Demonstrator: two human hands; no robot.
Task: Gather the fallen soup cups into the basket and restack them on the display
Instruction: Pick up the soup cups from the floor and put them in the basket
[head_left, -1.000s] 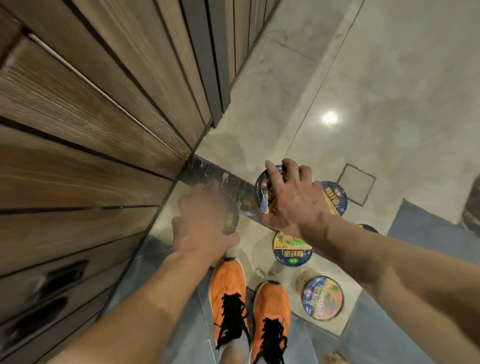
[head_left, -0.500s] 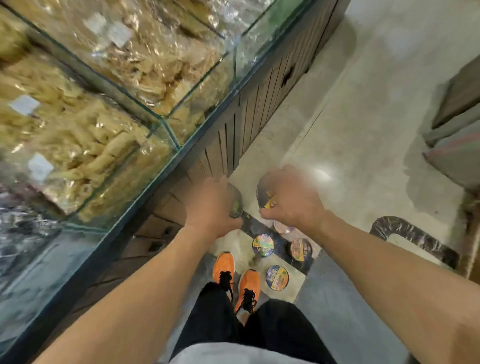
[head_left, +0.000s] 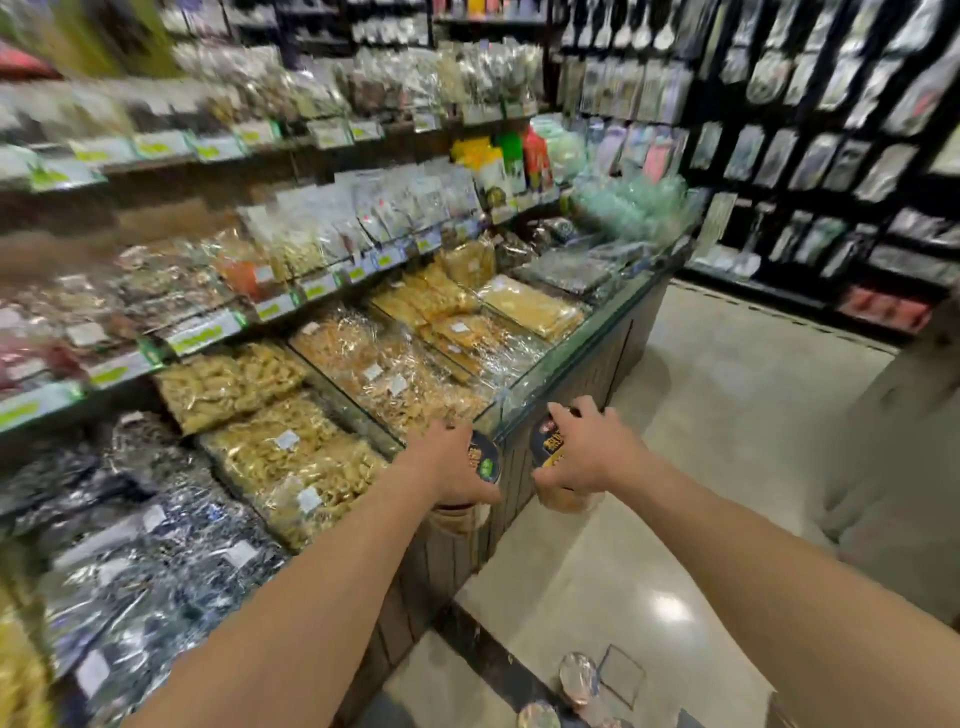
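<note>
My left hand (head_left: 448, 462) grips a soup cup (head_left: 484, 461) with a dark lid and green sticker, held at the glass counter's corner. My right hand (head_left: 587, 452) grips a second soup cup (head_left: 551, 447), dark lid with yellow lettering, its tan body showing below the fingers. Both cups are raised to about counter height, a short gap between them. Two more fallen cups lie on the floor at the bottom edge: one (head_left: 577, 673) beside a floor hatch, another (head_left: 538, 716) nearer me. No basket is in view.
A glass-topped counter (head_left: 561, 364) full of bagged dried foods runs from left to centre, with wooden panels below. Shelves of packets (head_left: 322, 156) rise behind it. Dark racks of hanging packets (head_left: 810, 130) line the right wall. Pale tiled floor (head_left: 727, 415) stretches right.
I have risen from the floor with a cup in each hand. The view swung up from the floor and my shoes to the counter and shelves.
</note>
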